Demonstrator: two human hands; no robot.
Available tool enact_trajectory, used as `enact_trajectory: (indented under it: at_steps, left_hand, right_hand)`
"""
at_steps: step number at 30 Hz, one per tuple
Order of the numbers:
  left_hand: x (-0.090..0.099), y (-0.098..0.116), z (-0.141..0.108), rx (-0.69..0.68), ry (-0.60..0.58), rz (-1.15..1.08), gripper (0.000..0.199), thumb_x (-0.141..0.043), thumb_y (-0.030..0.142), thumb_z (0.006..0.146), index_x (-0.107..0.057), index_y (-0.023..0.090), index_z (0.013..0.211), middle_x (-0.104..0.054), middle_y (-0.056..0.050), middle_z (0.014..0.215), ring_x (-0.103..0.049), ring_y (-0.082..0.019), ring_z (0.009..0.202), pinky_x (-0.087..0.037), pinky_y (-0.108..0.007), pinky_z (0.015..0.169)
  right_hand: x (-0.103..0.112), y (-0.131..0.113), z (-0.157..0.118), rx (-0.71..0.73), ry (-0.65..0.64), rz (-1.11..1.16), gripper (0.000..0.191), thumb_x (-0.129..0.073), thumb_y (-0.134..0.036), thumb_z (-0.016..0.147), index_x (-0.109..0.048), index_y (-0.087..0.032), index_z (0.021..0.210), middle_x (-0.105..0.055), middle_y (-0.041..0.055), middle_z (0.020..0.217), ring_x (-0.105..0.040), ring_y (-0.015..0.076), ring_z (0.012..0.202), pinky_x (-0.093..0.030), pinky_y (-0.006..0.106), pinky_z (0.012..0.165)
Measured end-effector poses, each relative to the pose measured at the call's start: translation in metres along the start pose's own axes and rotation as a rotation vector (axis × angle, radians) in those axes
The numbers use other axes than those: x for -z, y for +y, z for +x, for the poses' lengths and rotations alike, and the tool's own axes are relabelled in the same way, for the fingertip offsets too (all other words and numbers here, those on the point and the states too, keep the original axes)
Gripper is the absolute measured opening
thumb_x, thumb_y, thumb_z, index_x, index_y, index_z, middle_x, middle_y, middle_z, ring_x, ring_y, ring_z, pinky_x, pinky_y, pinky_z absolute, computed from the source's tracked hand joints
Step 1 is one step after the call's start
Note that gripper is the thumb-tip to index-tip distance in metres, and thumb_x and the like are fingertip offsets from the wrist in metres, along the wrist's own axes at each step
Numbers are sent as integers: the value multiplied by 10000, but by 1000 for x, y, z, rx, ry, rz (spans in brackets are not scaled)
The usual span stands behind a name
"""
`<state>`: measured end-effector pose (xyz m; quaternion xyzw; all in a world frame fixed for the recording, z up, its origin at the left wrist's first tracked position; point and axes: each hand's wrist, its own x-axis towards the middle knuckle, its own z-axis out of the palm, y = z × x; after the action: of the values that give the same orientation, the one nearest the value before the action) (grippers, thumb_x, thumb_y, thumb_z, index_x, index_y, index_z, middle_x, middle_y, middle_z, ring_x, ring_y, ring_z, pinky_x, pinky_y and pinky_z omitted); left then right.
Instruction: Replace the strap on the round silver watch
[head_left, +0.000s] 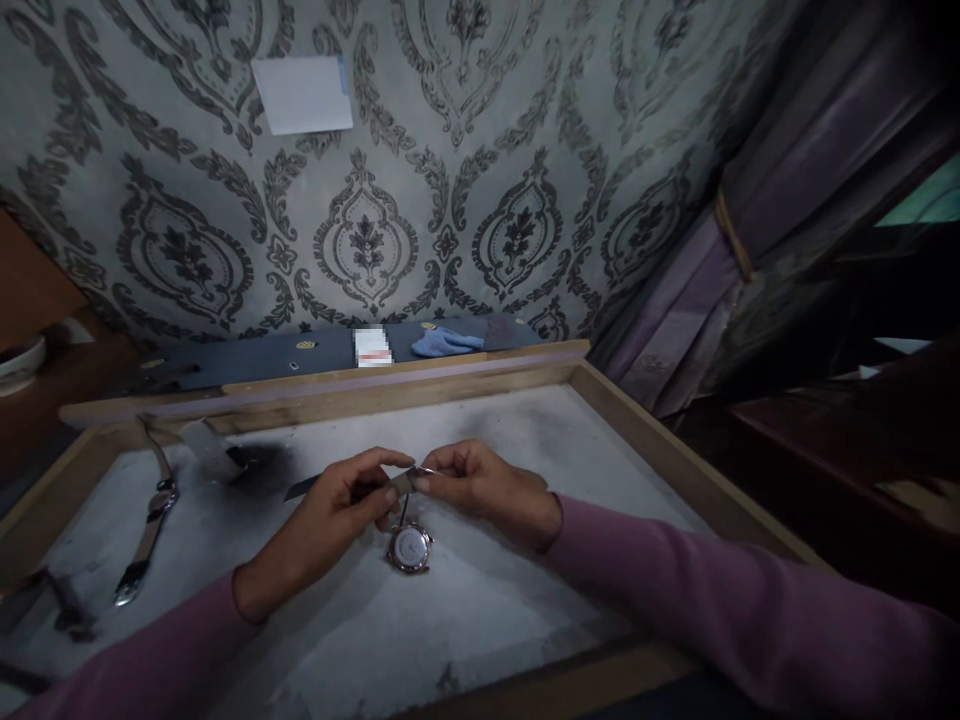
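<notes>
My left hand [337,505] is closed in a pinch on a grey-brown watch strap [403,482]. A dark flat strip [302,487] shows behind that hand; whether it belongs to the same strap I cannot tell. My right hand [480,483] is closed close by, with a thin shiny piece [429,471] between thumb and fingers, touching the strap's end; its kind is too small to make out. Just below the hands, a round watch case [410,548] with a pale face and rose-gold rim lies on the white surface. A thin dark pin-like thing [406,510] stretches between it and the left hand.
A wooden-edged tray [637,455] surrounds the work. On its left lie a watch with a strap [154,525], a pale curved object [210,450] and dark straps [71,610]. Behind its rim are a blue cloth [448,343] and a small white box [373,346].
</notes>
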<state>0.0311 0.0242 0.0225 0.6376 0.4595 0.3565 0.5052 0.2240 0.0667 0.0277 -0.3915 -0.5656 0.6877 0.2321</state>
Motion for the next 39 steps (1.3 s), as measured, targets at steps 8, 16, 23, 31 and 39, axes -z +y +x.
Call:
enact_trajectory:
  at_steps: [8,16,23,31,39]
  left_hand:
    - [1,-5,-2,-9,-3,11,315,-565,300,853,-624,197,1145,-542,30,661,-507,-119,556,-355,-236,527]
    - [3,-8,0,17,-3,12,310,-562,305,852,-604,186,1135,-548,33,670,-520,-113,551,-336,-218,496]
    - [3,-9,2,76,18,-55,367,-596,327,805,-582,185,1144,-572,33,651,-503,-110,519,-303,-209,450]
    - [3,-1,1,180,17,-124,330,-634,311,763,-608,194,1071,-567,26,680,-497,-101,539,-248,-198,428]
    - [5,-2,1,219,8,-147,331,-653,321,745,-597,179,1039,-566,29,665,-492,-97,535,-231,-199,429]
  right_hand:
    - [2,0,1,25,-28,-6,380,-780,-456,646,-645,-119,758,-386,-102,471,-244,46,451,-130,238,458]
    - [5,-2,2,11,38,-72,319,-705,-421,722,-674,-109,778,-329,-110,421,-221,49,418,-128,237,439]
    - [5,-3,2,-8,13,-57,270,-713,-379,701,-659,-122,761,-401,-92,467,-259,53,436,-156,226,445]
    - [5,3,6,32,-39,-30,254,-746,-326,663,-655,-111,766,-506,-56,585,-335,64,525,-196,229,496]
    - [7,0,0,89,9,-171,164,-623,-262,793,-654,-102,811,-513,-35,632,-367,82,561,-265,231,526]
